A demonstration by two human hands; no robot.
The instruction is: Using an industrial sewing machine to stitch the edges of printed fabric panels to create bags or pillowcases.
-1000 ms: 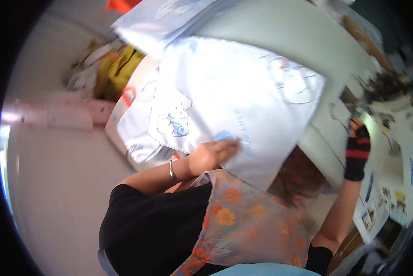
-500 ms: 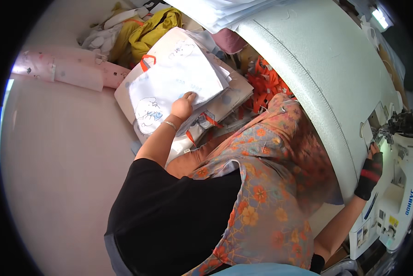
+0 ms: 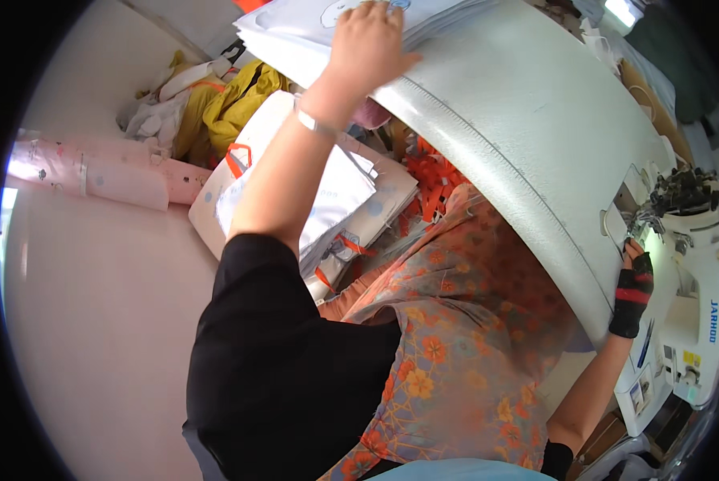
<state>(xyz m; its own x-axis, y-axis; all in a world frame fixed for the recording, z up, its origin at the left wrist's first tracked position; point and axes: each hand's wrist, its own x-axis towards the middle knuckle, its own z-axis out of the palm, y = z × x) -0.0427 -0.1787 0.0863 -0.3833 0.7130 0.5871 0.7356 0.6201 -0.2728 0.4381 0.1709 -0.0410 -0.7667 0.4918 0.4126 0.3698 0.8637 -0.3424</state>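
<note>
My left hand (image 3: 369, 46) lies on a stack of white printed fabric sheets (image 3: 291, 52) at the far edge of the worktable, its fingers stretched out and the thumb apart. A band circles that wrist. At the right, my right hand (image 3: 633, 280) wears a black fingerless glove with a red stripe. Its bare fingertips reach forward beside the needle area of a white sewing machine (image 3: 700, 276), and nothing shows in them. Below my left forearm, a pile of printed white pieces (image 3: 347, 188) with red straps lies partly hidden.
The pale worktable (image 3: 487, 104) curves from the far middle to the right. Orange-red strips (image 3: 433, 178) are heaped beneath its near edge. Yellow and white cloth (image 3: 243, 100) is bundled at the far left, beside a pink printed roll (image 3: 123, 172). A floral apron (image 3: 455, 345) covers my lap.
My left hand has left the pile of printed pieces and moved up and right onto the stack on the table. My right hand stays by the machine. The whole view has shifted slightly.
</note>
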